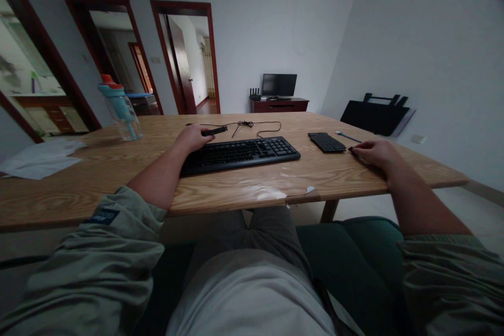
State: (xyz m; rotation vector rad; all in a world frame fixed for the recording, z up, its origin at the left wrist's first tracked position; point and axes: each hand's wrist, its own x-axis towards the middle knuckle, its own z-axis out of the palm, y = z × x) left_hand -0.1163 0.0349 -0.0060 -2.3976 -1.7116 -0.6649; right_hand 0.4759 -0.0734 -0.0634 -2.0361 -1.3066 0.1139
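Note:
A wide black keyboard (244,153) lies near the front of the wooden table, its left end partly hidden by my left forearm. My left hand (193,138) is closed around a dark, narrow bar-shaped piece (214,130), held just above the keyboard's upper left edge. To the right sits a flat block of small black keys (326,142) in rows, apart from the keyboard. Beside that block, my right hand (376,154) pinches a small dark piece (352,150) at the table surface; it looks like a keycap, but is too small to be sure.
A thin blue stick-like tool with a pale end (348,137) lies behind my right hand. The keyboard's cable (246,124) is bundled behind it. At the left stand a clear bottle (123,113) and white tissue paper (45,156). Torn clear tape (271,191) covers the front edge.

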